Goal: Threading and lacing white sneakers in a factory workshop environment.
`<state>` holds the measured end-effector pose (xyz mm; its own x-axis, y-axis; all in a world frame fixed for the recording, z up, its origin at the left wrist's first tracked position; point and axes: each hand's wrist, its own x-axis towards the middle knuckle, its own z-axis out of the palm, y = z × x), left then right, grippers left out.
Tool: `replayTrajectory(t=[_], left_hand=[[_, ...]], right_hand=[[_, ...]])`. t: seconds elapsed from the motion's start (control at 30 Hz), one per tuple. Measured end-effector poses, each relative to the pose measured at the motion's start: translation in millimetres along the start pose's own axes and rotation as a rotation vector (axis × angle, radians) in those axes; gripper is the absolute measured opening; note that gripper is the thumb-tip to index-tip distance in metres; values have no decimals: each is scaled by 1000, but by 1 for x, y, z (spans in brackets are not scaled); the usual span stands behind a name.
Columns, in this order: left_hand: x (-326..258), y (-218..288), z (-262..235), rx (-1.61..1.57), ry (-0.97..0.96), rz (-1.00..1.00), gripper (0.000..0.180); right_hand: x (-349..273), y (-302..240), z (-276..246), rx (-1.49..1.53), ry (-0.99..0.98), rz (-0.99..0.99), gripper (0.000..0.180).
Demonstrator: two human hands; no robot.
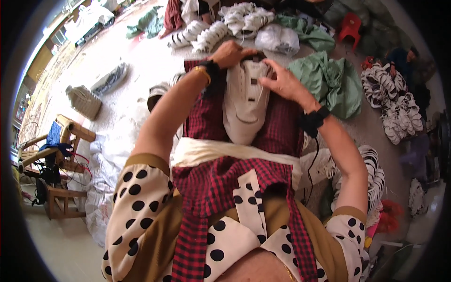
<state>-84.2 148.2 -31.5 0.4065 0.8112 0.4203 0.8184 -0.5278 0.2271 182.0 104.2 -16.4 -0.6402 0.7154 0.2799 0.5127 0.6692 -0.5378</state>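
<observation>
A white shoe upper [246,105] with small dark patches lies over my lap, its toe end toward me. My left hand [230,54] is closed at the far left of its opening, fingers bent over the dark edge. My right hand [285,83] grips the far right side, thumb and fingers on the rim. Whatever the fingertips pinch there is too small to make out. Under the upper is a red and black checked apron [285,127], with a white cloth band [225,149] across my waist.
Bundles of white shoe uppers lie ahead [244,19] and at the right [399,101]. Green sacks [329,82] lie nearby, with a red stool [349,29] behind. At left are a woven basket [83,101] and a bamboo chair [58,145]. Other people sit at the far side and right.
</observation>
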Motion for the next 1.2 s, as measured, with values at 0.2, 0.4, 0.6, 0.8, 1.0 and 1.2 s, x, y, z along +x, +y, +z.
replayTrajectory(t=[0.2, 0.4, 0.6, 0.8, 1.0, 1.2], left_hand=[[-15, 40, -26, -269, 39, -196, 50], [-100, 69, -45, -456, 305, -190, 38], [-169, 130, -61, -551, 22, -252, 13], [-185, 149, -47, -476, -81, 51, 10], [-175, 164, -58, -584, -170, -8, 18], [-158, 187, -85, -899, -200, -136, 35]], right_hand=[[-59, -45, -5, 475, 110, 100, 48], [-137, -79, 23, 69, -231, -276, 19], [-122, -81, 18, 235, -329, 142, 20], [-126, -89, 26, 13, -457, -20, 27], [-114, -82, 10, 422, -402, 280, 23], [-109, -108, -19, 795, -449, 310, 18]])
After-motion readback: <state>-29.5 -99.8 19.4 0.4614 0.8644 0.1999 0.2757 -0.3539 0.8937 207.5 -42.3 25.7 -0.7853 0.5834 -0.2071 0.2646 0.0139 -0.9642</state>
